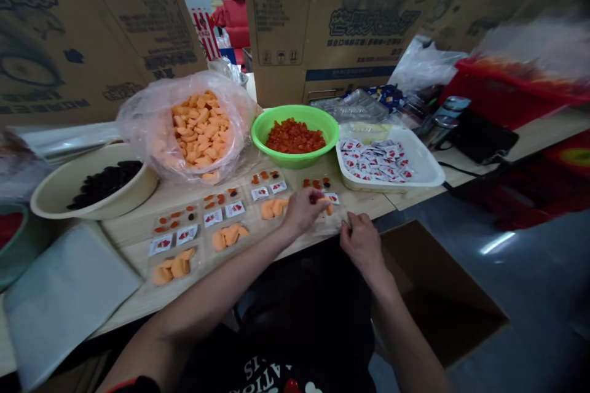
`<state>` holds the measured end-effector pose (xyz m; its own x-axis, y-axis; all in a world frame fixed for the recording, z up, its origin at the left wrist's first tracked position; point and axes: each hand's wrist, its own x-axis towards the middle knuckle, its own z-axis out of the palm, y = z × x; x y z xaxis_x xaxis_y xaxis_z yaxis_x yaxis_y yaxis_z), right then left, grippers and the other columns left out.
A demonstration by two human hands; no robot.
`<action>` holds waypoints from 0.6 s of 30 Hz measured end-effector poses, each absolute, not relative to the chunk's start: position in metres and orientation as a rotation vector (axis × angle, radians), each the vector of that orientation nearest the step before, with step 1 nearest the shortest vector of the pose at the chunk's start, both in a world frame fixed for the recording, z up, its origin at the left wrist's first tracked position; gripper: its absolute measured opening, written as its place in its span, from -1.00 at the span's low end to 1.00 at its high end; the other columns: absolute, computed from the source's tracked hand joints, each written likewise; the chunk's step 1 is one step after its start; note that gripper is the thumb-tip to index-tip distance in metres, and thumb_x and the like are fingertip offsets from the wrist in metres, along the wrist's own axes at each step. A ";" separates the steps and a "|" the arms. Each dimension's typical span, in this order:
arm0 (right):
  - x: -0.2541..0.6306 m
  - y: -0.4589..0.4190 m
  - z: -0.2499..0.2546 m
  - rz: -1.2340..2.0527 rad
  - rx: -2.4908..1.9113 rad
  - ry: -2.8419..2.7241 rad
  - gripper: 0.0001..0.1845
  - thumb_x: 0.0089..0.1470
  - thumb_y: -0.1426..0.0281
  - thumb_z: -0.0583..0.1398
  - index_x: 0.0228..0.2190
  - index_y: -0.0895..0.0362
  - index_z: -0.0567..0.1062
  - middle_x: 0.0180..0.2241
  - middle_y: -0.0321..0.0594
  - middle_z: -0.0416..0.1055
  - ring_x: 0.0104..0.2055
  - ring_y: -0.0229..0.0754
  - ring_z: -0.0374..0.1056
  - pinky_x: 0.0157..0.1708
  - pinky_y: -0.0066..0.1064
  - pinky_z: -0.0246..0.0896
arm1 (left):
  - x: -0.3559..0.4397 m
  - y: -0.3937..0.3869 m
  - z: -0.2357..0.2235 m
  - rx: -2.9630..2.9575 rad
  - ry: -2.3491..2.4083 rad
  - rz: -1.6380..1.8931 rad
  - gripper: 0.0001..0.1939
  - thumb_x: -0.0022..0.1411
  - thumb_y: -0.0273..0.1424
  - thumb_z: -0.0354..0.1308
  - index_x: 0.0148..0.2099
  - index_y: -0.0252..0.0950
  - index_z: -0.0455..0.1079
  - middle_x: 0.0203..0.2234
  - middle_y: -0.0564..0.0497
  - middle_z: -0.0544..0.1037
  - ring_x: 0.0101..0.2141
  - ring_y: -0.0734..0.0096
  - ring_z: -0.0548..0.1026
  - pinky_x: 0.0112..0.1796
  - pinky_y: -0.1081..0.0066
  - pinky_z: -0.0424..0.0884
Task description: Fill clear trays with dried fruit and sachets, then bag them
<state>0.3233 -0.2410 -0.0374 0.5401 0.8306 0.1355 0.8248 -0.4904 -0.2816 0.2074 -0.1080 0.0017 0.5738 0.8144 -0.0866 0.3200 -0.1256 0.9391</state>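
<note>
Several clear snack bags lie in a row on the wooden table (138, 233), each with orange slices, small red and dark pieces and white sachets. My left hand (304, 209) rests on the rightmost bag (322, 199), fingers pinched together over its orange slices and sachet. My right hand (362, 242) is curled at the table's front edge, gripping the near edge of that same bag. Behind stand a green bowl (295, 135) of red candied pieces, a plastic bag of orange slices (198, 126) and a white tray (382, 163) of sachets.
A beige bowl of dark dried fruit (96, 184) sits at the left, with a stack of clear bags (64, 288) in front of it. Large cardboard boxes (350, 18) wall the back. A red crate (520, 86) is at right, an open carton (442, 295) on the floor.
</note>
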 end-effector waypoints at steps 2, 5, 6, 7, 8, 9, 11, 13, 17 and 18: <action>0.315 -0.241 -0.036 0.029 -2.512 -1.337 -0.55 0.29 0.41 0.01 0.12 0.33 0.39 -0.14 0.09 0.45 -0.15 0.02 0.42 -0.18 -0.23 0.26 | 0.204 -0.123 -0.007 2.065 0.947 0.518 -0.92 0.22 -0.47 0.24 -0.20 -0.32 0.48 -0.28 -0.10 0.59 -0.25 0.28 0.53 -0.16 0.27 0.47; 0.312 -0.242 -0.035 0.017 -2.520 -1.332 -0.50 0.30 0.42 0.00 0.22 0.29 0.28 -0.11 0.08 0.47 -0.15 0.03 0.44 -0.22 -0.24 0.22 | 0.192 -0.135 -0.015 2.432 0.821 0.313 -0.85 0.28 -0.52 0.11 -0.26 -0.32 0.53 -0.30 -0.14 0.60 -0.20 0.18 0.54 -0.07 0.18 0.44; 0.312 -0.242 -0.034 0.023 -2.520 -1.342 -0.51 0.30 0.42 0.00 0.21 0.27 0.30 -0.12 0.06 0.48 -0.17 0.02 0.44 -0.23 -0.24 0.21 | 0.189 -0.137 -0.015 2.487 0.780 0.262 -0.81 0.29 -0.51 0.09 -0.28 -0.31 0.54 -0.33 -0.14 0.59 -0.20 0.16 0.54 -0.05 0.16 0.44; 0.313 -0.243 -0.033 0.019 -2.522 -1.347 -0.53 0.30 0.41 0.00 0.19 0.25 0.33 -0.13 0.05 0.48 -0.18 0.02 0.43 -0.25 -0.25 0.20 | 0.187 -0.139 -0.015 2.521 0.752 0.241 -0.80 0.30 -0.50 0.09 -0.29 -0.30 0.55 -0.34 -0.14 0.59 -0.20 0.14 0.53 -0.05 0.15 0.43; 0.313 -0.243 -0.031 -0.006 -2.523 -1.349 -0.54 0.29 0.41 0.01 0.16 0.25 0.36 -0.15 0.05 0.48 -0.19 0.02 0.43 -0.26 -0.24 0.19 | 0.186 -0.140 -0.014 2.540 0.744 0.252 -0.80 0.31 -0.48 0.10 -0.28 -0.29 0.57 -0.32 -0.14 0.58 -0.18 0.13 0.53 -0.05 0.15 0.43; 0.313 -0.244 -0.028 -0.059 -2.511 -1.358 -0.55 0.27 0.40 0.03 0.14 0.24 0.39 -0.16 0.05 0.47 -0.19 0.03 0.42 -0.26 -0.24 0.19 | 0.185 -0.141 -0.013 2.547 0.752 0.290 -0.81 0.31 -0.47 0.11 -0.25 -0.28 0.57 -0.29 -0.14 0.57 -0.17 0.13 0.52 -0.06 0.15 0.43; 0.312 -0.247 -0.024 -0.206 -2.408 -1.449 -0.56 0.25 0.38 0.07 0.13 0.19 0.41 -0.11 0.06 0.45 -0.12 0.06 0.40 -0.22 -0.20 0.20 | 0.183 -0.138 -0.010 2.534 0.785 0.404 -0.83 0.30 -0.43 0.13 -0.18 -0.25 0.58 -0.22 -0.15 0.55 -0.13 0.14 0.51 -0.08 0.18 0.44; 0.311 -0.248 -0.024 -0.321 -2.197 -1.628 -0.59 0.25 0.35 0.08 0.10 0.09 0.45 0.01 0.04 0.42 0.00 0.09 0.36 -0.12 -0.14 0.21 | 0.178 -0.123 -0.005 2.509 0.817 0.516 -0.81 0.30 -0.41 0.14 -0.10 -0.22 0.56 -0.17 -0.14 0.54 -0.12 0.18 0.51 -0.09 0.23 0.45; 0.317 -0.239 -0.043 -0.320 -1.897 -1.807 -0.72 0.24 0.29 0.07 -0.14 0.01 0.55 0.00 -0.04 0.46 0.05 0.11 0.37 -0.07 -0.03 0.22 | 0.136 -0.042 0.015 2.528 1.140 0.612 -0.76 0.32 -0.44 0.08 -0.05 -0.21 0.54 -0.12 -0.12 0.53 -0.12 0.23 0.51 -0.09 0.28 0.44; 0.318 -0.236 -0.048 -0.304 -1.876 -1.790 -0.72 0.24 0.27 0.07 -0.16 0.01 0.55 -0.02 -0.04 0.48 0.03 0.12 0.38 -0.09 -0.02 0.24 | 0.119 -0.017 0.024 2.521 1.307 0.601 -0.73 0.32 -0.46 0.05 -0.03 -0.22 0.53 -0.11 -0.12 0.53 -0.11 0.22 0.51 -0.09 0.28 0.44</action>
